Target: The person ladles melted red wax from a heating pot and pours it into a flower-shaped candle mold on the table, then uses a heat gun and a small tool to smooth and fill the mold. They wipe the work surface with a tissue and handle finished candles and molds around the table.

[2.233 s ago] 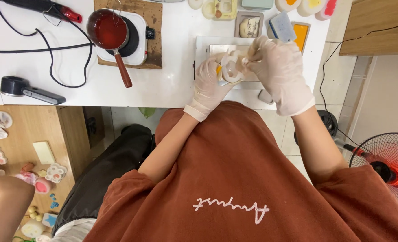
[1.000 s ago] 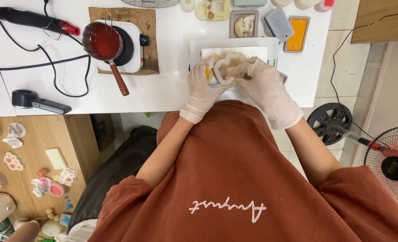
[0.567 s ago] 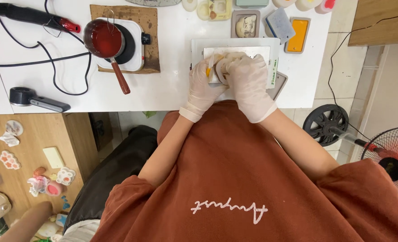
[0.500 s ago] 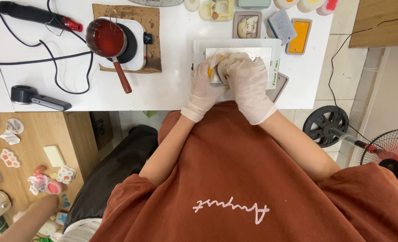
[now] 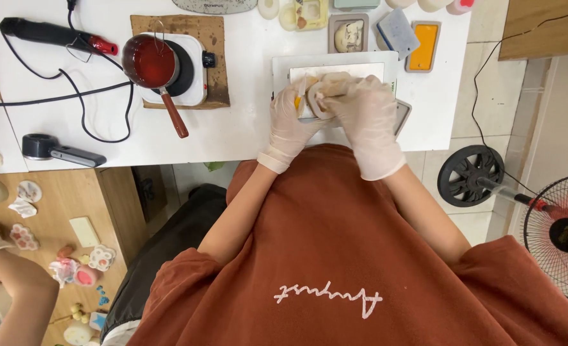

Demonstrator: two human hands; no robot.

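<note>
Pale round mould [image 5: 322, 96] sits over the white tray [image 5: 284, 67] near the table's front edge, gripped in my left hand [image 5: 290, 122]; my right hand [image 5: 364, 118] pinches its rim. Step: working the piece loose, I judge. Next needs gentle, even peeling.

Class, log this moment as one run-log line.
left hand: gloved, on beige mould | right hand: gloved, on mould | under: white tray | red saucepan: on hotplate
</note>
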